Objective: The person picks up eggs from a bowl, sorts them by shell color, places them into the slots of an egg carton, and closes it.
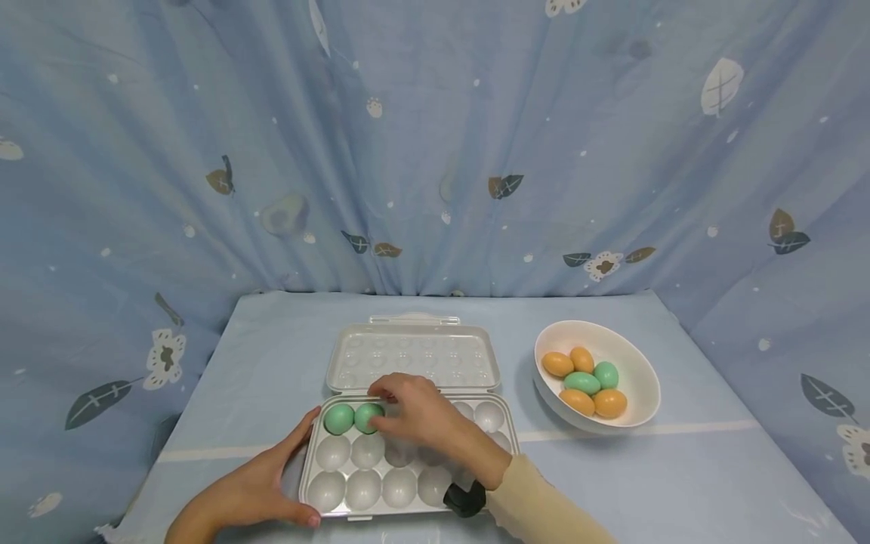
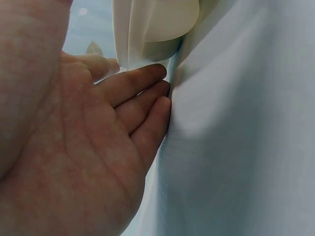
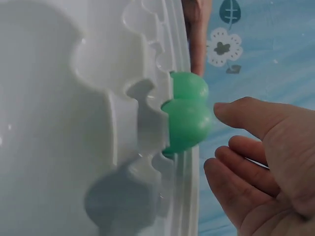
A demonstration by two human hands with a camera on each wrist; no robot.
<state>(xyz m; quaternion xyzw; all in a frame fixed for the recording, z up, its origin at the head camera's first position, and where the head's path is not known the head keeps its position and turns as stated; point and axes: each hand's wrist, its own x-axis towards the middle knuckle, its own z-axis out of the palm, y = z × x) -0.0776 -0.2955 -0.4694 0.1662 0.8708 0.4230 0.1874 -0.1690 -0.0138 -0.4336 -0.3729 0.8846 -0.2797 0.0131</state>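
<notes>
Two green eggs (image 1: 338, 419) sit side by side in the far-left cups of a white lidded egg carton (image 1: 350, 510). My right hand (image 1: 421, 412) is over the far row. In the right wrist view its thumb is at the nearer green egg (image 3: 189, 125), with the other fingers spread away from the egg, so nothing is gripped. My left hand (image 1: 258, 483) rests at the carton's left end, thumb by the near-left corner and index fingertip by the far-left corner. The left wrist view shows its palm and loosely bent fingers (image 2: 135, 86) beside the carton's edge.
A white bowl (image 1: 642, 378) with several orange and green eggs stands to the right of the carton. The carton's lid (image 1: 413, 355) lies folded back behind the cups. A blue cloth covers the table (image 1: 680, 483), and a patterned curtain (image 1: 421, 151) hangs behind it.
</notes>
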